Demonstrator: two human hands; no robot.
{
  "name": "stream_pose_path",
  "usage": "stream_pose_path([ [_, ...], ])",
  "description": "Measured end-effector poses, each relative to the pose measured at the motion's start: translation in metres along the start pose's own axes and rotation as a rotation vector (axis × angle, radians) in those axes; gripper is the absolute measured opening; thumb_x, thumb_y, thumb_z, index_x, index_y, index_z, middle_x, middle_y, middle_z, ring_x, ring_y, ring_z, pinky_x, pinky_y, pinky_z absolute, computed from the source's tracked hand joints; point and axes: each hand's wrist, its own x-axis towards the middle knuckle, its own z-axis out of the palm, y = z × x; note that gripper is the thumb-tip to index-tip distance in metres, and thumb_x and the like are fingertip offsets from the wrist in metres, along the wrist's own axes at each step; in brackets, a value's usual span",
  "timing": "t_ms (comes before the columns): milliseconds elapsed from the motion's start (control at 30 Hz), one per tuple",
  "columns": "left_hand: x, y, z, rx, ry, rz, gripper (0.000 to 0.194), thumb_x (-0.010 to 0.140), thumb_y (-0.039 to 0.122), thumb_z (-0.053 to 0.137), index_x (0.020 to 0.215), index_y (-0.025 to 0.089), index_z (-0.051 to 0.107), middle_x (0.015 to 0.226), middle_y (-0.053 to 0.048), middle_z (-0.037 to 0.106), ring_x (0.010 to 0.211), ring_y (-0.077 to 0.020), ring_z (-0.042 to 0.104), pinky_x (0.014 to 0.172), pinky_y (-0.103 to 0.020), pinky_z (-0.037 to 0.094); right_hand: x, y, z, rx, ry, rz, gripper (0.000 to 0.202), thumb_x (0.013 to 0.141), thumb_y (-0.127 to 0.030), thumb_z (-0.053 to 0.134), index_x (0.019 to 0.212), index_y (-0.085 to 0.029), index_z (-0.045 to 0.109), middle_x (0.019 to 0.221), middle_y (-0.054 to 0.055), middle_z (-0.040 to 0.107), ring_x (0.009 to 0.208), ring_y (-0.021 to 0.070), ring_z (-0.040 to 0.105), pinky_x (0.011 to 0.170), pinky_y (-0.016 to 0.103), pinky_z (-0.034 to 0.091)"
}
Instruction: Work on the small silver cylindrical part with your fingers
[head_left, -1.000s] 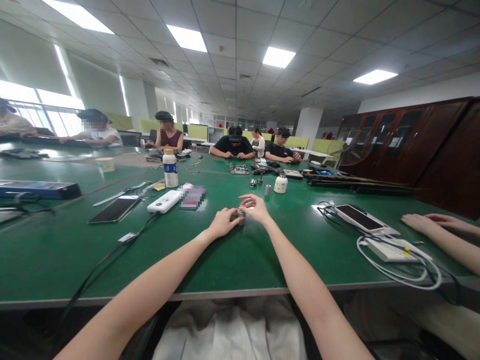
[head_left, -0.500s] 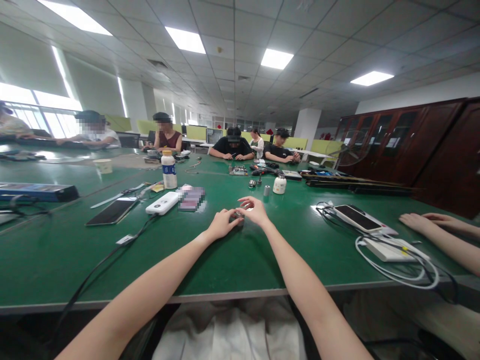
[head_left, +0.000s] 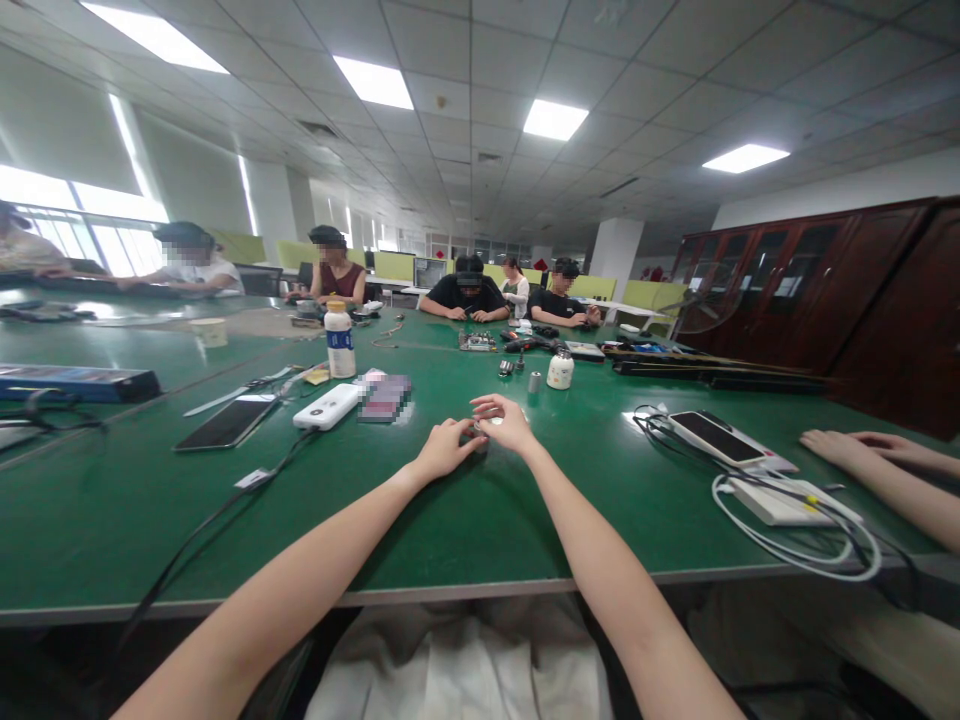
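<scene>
My left hand rests low over the green table, its thumb and fingers closed around a small round object that looks metallic. From the other side, my right hand pinches the top of the same object, with some fingers raised. Most of the object is hidden by the fingers, so its kind is unclear. Beyond my hands stand a small grey cylinder and a white jar. Small dark metal parts lie just left of the cylinder.
On the left are a white power bank, a tablet, a bottle and a cable. To the right lie a phone, a white box and coiled cables. Another person's hands rest at far right; several people sit across.
The fingers of my right hand have curled slightly lower and to the left over the small object. My left hand stays in place.
</scene>
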Motion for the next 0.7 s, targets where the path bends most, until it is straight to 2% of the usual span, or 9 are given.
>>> stream_pose_path([
  [100,-0.0004,-0.0002,-0.0002,-0.003,0.000,-0.001,0.031,0.095,0.041,0.058,0.110,0.014,0.064,0.102,-0.007,0.067,0.096,-0.0215,0.064,0.088,-0.043,0.051,0.0004,-0.0007,-0.0009,-0.016,0.011,-0.010,0.031,0.069,-0.008,0.067,0.098,-0.019,0.070,0.089,0.003,0.072,0.084,0.0170,0.071,0.083,0.033,0.058],
  [233,-0.0009,0.0012,-0.0017,-0.001,-0.006,-0.003,0.033,0.095,0.041,0.058,0.113,0.015,0.063,0.103,-0.007,0.067,0.097,-0.0217,0.064,0.089,-0.044,0.051,0.0011,0.0001,-0.0028,-0.039,0.029,0.000,0.030,0.068,-0.011,0.069,0.097,-0.018,0.070,0.089,0.003,0.072,0.079,0.0164,0.070,0.078,0.032,0.059],
  [400,-0.0011,0.0030,-0.0035,0.006,-0.020,-0.003,0.030,0.095,0.040,0.058,0.111,0.015,0.063,0.104,-0.007,0.067,0.098,-0.0217,0.064,0.089,-0.044,0.051,0.0002,-0.0006,-0.0019,-0.060,0.023,0.010,0.032,0.070,-0.006,0.063,0.099,-0.019,0.070,0.091,0.003,0.072,0.077,0.0154,0.070,0.071,0.029,0.060],
  [700,-0.0004,0.0020,-0.0019,0.003,-0.020,-0.006,0.030,0.095,0.039,0.058,0.110,0.015,0.064,0.105,-0.007,0.067,0.098,-0.0218,0.064,0.090,-0.044,0.051,-0.0012,-0.0038,-0.0008,-0.099,0.003,-0.001,0.035,0.071,-0.004,0.061,0.100,-0.020,0.071,0.091,0.002,0.072,0.078,0.0153,0.070,0.075,0.030,0.059],
])
